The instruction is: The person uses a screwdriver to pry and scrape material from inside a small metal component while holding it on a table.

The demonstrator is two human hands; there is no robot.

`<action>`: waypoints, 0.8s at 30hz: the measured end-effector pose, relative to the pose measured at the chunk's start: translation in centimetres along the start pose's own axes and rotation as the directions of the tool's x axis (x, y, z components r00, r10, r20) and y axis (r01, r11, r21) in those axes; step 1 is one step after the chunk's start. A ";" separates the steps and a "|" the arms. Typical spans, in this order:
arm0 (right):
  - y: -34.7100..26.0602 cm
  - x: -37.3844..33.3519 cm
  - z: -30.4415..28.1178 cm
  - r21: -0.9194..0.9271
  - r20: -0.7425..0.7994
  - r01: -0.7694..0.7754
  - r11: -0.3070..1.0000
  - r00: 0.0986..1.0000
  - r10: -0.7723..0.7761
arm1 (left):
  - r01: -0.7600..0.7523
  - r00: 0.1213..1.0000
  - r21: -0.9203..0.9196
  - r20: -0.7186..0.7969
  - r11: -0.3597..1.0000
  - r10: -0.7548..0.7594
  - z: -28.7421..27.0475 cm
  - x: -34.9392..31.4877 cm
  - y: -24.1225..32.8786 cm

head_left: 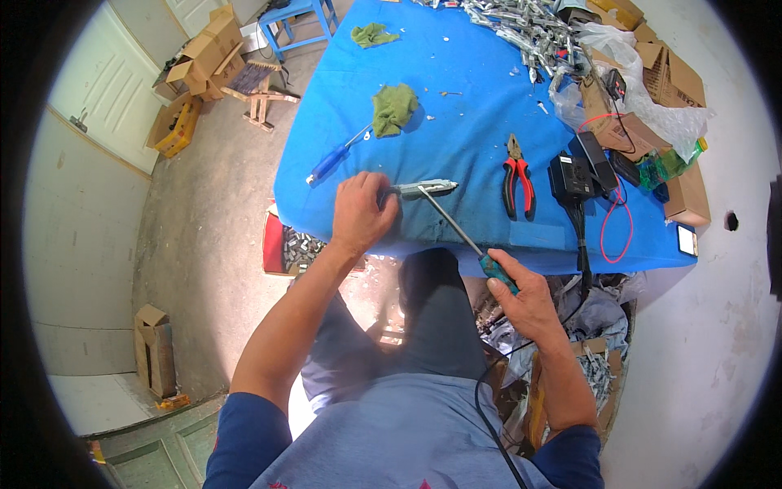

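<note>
My left hand (362,210) is closed on the near end of a long, narrow silver metal part (427,187), which lies along the blue cloth (456,155). In my right hand (525,297) is a screwdriver (453,222) with a green handle. Its shaft slants up to the left, and the tip meets the metal part near its middle; whether it sits in a slot is too small to tell. Just beyond my left hand lies a second screwdriver (330,164) with a blue handle. Red-and-black pliers (517,179) rest to the right.
Green rags (394,109) lie further back. Many metal parts (521,28) are heaped at the far edge. On the right are black power adapters (572,178), a red cable (626,236), a phone (687,240) and cardboard (672,73). A box of small metal pieces (300,247) stands below the table.
</note>
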State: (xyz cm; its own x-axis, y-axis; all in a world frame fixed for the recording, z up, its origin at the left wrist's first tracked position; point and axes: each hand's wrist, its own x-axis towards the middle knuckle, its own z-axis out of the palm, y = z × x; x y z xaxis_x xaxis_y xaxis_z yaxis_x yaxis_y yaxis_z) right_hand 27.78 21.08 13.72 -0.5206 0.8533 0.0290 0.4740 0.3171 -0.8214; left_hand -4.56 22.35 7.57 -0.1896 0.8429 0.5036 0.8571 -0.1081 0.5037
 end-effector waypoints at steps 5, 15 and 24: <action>-1.0 0.2 0.3 -0.216 -0.011 0.077 0.973 0.997 -0.081 | 0.005 0.999 0.019 -0.037 1.000 -0.004 0.4 -0.2 0.2; -0.3 1.4 0.5 -0.322 -0.042 0.126 0.938 0.988 -0.148 | -0.032 0.999 0.063 -0.037 0.998 0.035 0.6 -0.4 0.0; 1.2 3.5 -0.9 -0.468 0.032 0.256 0.846 0.961 -0.274 | -0.048 0.997 0.075 -0.050 0.996 0.052 0.9 -0.4 0.1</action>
State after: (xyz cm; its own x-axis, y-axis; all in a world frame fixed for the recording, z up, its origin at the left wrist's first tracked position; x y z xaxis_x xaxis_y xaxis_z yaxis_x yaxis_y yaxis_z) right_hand 27.13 24.84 13.38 -0.6531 0.7202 0.2342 0.5999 0.6807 -0.4204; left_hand -3.99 22.43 6.79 -0.1682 0.8089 0.5634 0.8990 -0.1086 0.4244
